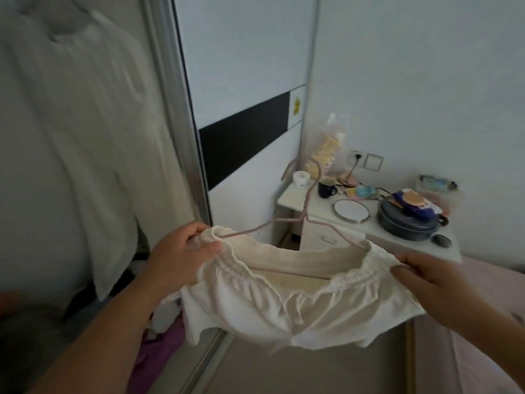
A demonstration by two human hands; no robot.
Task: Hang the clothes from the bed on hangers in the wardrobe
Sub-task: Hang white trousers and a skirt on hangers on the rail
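Clearly, with left hand (181,251) and right hand (420,275) pinching the cream elastic-waisted shorts (284,302) at mid-frame, the thin pink wire hanger (305,211) could slip free.

Open floor (326,371) below, between wardrobe track (204,359) and bed (483,322). On the left, blocked by hanging white garment (71,137); ahead, crowded nightstand (369,223).

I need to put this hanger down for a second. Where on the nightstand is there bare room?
Bare patch on the white nightstand at its left front corner, between the white cup and round mirror. Crowded rightward: dark mug, grey lidded pan.
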